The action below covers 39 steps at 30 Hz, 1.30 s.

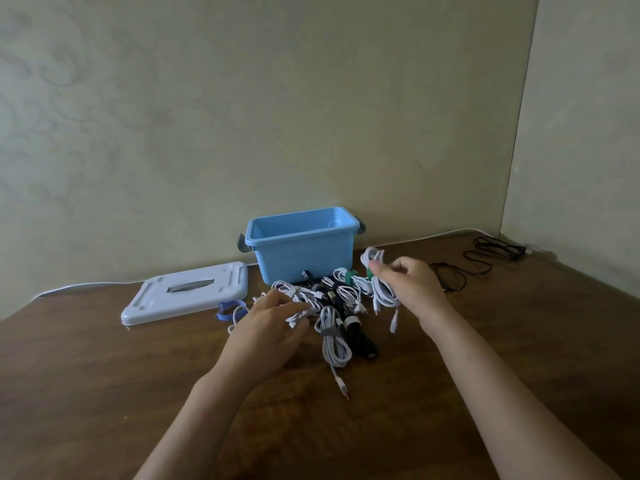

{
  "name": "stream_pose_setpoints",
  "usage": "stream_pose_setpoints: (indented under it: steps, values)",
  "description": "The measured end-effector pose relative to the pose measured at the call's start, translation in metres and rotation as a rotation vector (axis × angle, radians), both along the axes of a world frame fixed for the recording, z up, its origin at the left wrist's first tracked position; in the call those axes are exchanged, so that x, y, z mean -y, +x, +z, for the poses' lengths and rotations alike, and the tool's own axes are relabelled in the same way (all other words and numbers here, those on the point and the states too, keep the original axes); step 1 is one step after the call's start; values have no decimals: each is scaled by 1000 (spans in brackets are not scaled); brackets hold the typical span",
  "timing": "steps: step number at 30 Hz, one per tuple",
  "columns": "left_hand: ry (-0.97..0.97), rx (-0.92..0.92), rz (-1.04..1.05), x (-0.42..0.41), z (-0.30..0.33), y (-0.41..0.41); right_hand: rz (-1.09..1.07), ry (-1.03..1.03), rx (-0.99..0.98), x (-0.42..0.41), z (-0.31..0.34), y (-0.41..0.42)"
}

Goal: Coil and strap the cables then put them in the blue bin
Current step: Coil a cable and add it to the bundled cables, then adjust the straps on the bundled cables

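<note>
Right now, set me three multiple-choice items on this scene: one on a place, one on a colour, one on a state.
1. Where does the lid lie?
A. left of the bin
B. on the bin
C. right of the bin

2. What colour is the strap on the coil in the right hand?
A. red
B. green
C. yellow

3. How is the bin?
A. shut
B. tipped over
C. open and upright

Answers:
1 A, the lid lies flat on the table, left of the bin.
2 B, a green strap wraps the white coil by the thumb.
3 C, the bin's rim faces up and the lid is off.
</note>
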<state>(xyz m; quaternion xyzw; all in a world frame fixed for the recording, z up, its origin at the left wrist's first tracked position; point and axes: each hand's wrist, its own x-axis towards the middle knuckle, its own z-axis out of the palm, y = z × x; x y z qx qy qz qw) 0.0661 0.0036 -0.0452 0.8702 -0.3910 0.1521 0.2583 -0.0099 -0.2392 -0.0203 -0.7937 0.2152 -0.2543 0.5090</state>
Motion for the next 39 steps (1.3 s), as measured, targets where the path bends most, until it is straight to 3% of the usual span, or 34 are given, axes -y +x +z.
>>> stream_pose_setpoints:
  steps: [6, 10, 19, 23, 27, 34, 39]
  values:
    - [59, 32, 10, -2, -2, 5, -30, -229, -378, 1, -12, 6]
    - [116, 14, 25, -2, -4, 6, 51, -301, -469, -4, -21, 12]
    - [134, -37, 20, 2, -10, 6, 229, -410, -432, -11, -30, 13]
    - [123, -56, 7, 1, -12, 7, 171, -468, -443, -17, -27, 11]
    - [96, -43, -6, 2, -11, 7, 151, -372, -417, -20, -21, 6]
    - [62, -33, -24, 4, -9, 7, 103, -512, -468, -25, -17, 5]
    - [26, -40, -28, 3, -8, 7, -69, -489, -313, -3, -14, 6]
